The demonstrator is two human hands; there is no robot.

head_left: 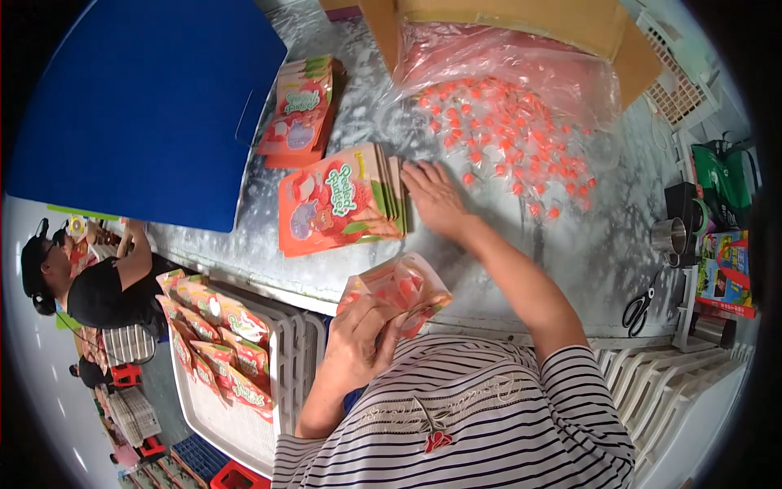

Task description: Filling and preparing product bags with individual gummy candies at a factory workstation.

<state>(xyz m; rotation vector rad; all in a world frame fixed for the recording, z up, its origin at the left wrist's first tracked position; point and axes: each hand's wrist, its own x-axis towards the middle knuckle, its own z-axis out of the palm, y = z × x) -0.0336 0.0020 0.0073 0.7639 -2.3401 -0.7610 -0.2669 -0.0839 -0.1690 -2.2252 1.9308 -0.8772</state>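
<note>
My left hand [358,342] grips a red candy pouch [414,281] near my chest. The pouch gapes at the top, and some red and whitish contents show inside it. On the table, my right hand [438,196] lies with fingers stretched out, its fingertips at the right edge of a fanned stack of flat red pouches [326,204]. A second stack of pouches [301,110] lies behind that one. Right of my right hand, many small wrapped red candies [513,138] spread out from a clear plastic bag [521,61].
A cardboard box [521,11] stands behind the candies; a blue panel [155,106] rises at the left. White trays [220,403] with filled pouches stand lower left. Scissors [639,310] and a metal cup [668,236] are at the right. A co-worker [106,285] works at far left.
</note>
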